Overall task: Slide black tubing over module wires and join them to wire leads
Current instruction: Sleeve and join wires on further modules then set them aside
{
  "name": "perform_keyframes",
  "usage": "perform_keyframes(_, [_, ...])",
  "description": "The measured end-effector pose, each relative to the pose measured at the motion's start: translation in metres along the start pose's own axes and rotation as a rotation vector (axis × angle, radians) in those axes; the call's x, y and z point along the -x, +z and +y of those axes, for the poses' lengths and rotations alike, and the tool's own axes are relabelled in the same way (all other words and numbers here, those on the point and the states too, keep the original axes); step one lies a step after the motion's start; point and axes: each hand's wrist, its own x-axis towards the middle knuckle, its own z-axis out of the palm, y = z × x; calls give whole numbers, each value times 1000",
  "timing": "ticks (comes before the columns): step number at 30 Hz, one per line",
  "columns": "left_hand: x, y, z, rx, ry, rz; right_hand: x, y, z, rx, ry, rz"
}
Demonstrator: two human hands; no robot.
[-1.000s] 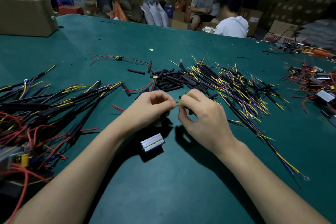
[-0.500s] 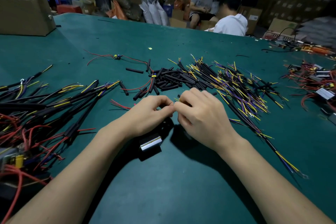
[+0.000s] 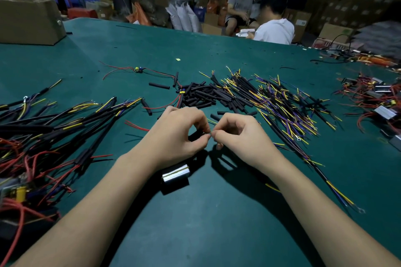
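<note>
My left hand (image 3: 180,134) and my right hand (image 3: 240,136) meet fingertip to fingertip above the green table (image 3: 217,223). Each pinches a thin wire end where they touch. A short piece of black tubing (image 3: 196,135) shows under my left fingers. The silver module (image 3: 175,173) lies on the table just below my left wrist. A wire lead (image 3: 338,193) with yellow and blue strands runs out from under my right hand to the lower right. Loose black tubing pieces (image 3: 201,95) lie piled beyond my hands.
A heap of wire leads (image 3: 282,102) spreads at the right centre. Finished sleeved bundles with red wires (image 3: 43,136) cover the left side. More modules (image 3: 382,102) lie far right. A cardboard box (image 3: 28,19) stands at the back left. Two people sit beyond the table.
My hands drew close and stayed pinched together at the fingertips. The module shifted slightly under my left wrist.
</note>
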Motion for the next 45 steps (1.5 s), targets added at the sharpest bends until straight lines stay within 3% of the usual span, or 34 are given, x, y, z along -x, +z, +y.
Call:
perform_keyframes(3, [1,2,-1,37,-7,14,0,-2,0,-4,-4,-24])
perform_keyframes(7, [2,1,2,205,-100,13,1,-4,-2,143,-144,-14])
perform_keyframes(13, [-1,-1,2,410,-285,-93,4,-5,-2,647,-592,68])
perform_keyframes(17, [-2,-9,0,734,-434,-156,-1,-3,-2,878,-913,184])
perform_keyframes(19, [-3,-10,-1,738,-447,-179,-2,-4,0,843,-882,189])
perform_keyframes(25, [-1,-4,-2,672,-472,-103,3,-7,9,294,-350,42])
perform_keyframes(33, [0,-2,-4,490,-376,-114,-1,-5,10,43,-73,-80])
perform_keyframes(38, [0,-4,-6,378,-314,-131,-1,-5,10,118,-78,-70])
perform_keyframes(45, [-1,-5,-4,370,-338,-167,2,-5,5,651,-472,-31])
